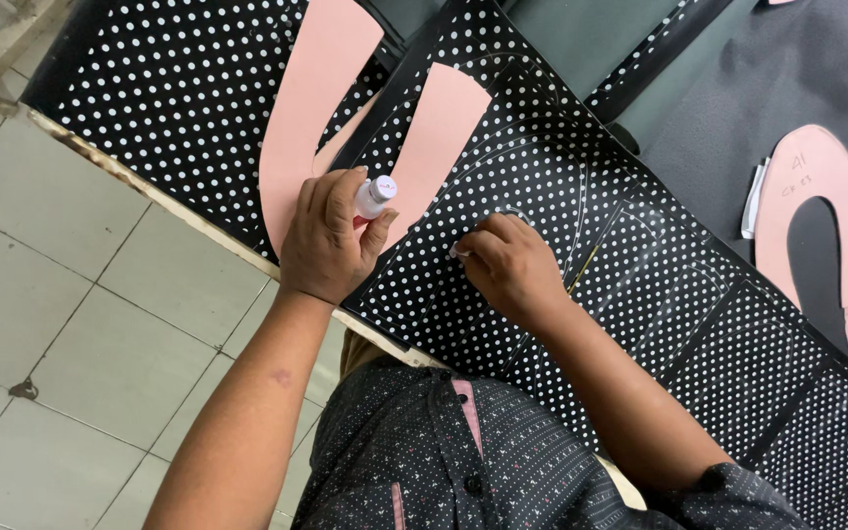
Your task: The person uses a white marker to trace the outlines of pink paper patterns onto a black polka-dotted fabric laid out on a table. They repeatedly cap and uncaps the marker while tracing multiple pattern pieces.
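Here, in the head view, the left hand (329, 238) is curled around a small clear bottle (374, 196) with a pale cap, holding it tilted just above a pink U-shaped paper pattern (318, 93) that lies on black fabric with white polka dots (532, 186). The right hand (508, 265) rests on the same dotted fabric, its fingers pinched closed on a small white object (458, 251), perhaps a bit of chalk or a marker tip, though it is too small to tell. Thin white curved lines run across the fabric beside the right hand. The fabric covers a surface (130, 177) whose worn pale edge shows against the tiled floor (71, 324) to the left. Well apart, at the right side, another pink pattern piece (817, 177) lies on dark grey material (758, 88), with a narrow white strip (755, 196) just beside it. The person's dark patterned shirt (503, 461) fills the lower middle.
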`<action>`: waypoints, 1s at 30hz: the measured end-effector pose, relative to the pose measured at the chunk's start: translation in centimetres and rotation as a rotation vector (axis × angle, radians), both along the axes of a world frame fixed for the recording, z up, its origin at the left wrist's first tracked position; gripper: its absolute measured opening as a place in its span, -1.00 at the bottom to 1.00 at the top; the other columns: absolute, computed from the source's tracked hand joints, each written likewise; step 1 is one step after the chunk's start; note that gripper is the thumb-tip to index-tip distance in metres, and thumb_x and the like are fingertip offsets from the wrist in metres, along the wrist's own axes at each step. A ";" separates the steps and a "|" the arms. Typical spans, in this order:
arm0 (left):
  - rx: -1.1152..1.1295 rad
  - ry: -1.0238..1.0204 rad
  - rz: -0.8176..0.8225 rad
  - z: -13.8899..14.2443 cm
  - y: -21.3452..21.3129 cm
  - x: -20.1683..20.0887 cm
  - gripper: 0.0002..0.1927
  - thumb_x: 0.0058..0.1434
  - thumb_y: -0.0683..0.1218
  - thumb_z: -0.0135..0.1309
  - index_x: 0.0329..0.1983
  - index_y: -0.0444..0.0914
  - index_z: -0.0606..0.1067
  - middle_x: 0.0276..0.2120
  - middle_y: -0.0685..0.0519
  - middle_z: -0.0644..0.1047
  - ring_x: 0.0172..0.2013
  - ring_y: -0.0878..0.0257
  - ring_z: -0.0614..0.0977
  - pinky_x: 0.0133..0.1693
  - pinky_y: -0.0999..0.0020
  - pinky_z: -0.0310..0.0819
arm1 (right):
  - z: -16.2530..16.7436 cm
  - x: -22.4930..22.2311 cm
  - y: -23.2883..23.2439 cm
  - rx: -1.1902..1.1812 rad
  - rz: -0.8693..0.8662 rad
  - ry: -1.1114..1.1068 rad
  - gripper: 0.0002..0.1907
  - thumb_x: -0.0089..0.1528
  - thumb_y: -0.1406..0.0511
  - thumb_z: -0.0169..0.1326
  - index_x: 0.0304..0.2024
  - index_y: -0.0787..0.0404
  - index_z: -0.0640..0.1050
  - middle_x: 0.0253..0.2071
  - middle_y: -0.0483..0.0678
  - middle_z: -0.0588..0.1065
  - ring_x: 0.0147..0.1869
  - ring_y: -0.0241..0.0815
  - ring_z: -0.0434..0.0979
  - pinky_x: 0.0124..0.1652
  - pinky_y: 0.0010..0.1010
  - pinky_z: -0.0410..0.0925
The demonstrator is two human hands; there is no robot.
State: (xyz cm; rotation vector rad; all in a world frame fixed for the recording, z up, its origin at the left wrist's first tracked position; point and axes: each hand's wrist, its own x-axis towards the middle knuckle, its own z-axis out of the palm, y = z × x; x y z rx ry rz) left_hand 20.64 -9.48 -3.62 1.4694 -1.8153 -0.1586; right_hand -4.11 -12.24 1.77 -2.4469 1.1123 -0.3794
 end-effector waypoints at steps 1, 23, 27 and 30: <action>-0.001 0.001 -0.001 0.0 0.0 0.0 -0.44 0.46 0.09 0.13 0.32 -0.21 0.16 0.03 -0.08 0.46 -0.03 0.00 0.54 -0.04 0.16 0.55 | -0.1 0.1 0.0 -0.034 0.018 0.012 -0.92 0.19 0.35 0.20 -0.25 0.15 0.63 -0.24 -0.10 0.50 -0.14 -0.11 0.51 -0.12 -0.27 0.41; 0.015 0.011 0.007 -0.7 0.3 0.0 -0.44 0.46 0.12 0.11 0.31 -0.21 0.17 0.04 -0.09 0.45 -0.02 -0.02 0.54 -0.02 0.16 0.55 | -0.1 -1.1 -1.1 0.072 -0.220 -0.143 -0.93 0.25 0.37 0.22 -0.20 0.20 0.62 -0.15 -0.04 0.52 -0.12 -0.15 0.56 -0.19 -0.38 0.47; 0.013 0.005 0.005 -0.8 0.3 0.0 -0.45 0.48 0.13 0.10 0.32 -0.21 0.17 0.05 -0.10 0.45 -0.01 -0.02 0.54 -0.01 0.15 0.55 | -0.7 -0.9 -0.7 0.071 -0.076 -0.107 -0.92 0.22 0.35 0.25 -0.22 0.15 0.64 -0.19 -0.09 0.51 -0.13 -0.17 0.52 -0.20 -0.34 0.42; 0.004 0.016 -0.002 -0.7 0.2 0.1 -0.44 0.46 0.11 0.12 0.31 -0.22 0.17 0.04 -0.10 0.46 -0.02 -0.03 0.54 -0.01 0.12 0.54 | -1.2 -0.6 -0.3 0.021 -0.023 -0.057 -0.90 0.19 0.34 0.23 -0.22 0.13 0.65 -0.21 -0.14 0.51 -0.12 -0.17 0.49 -0.15 -0.29 0.31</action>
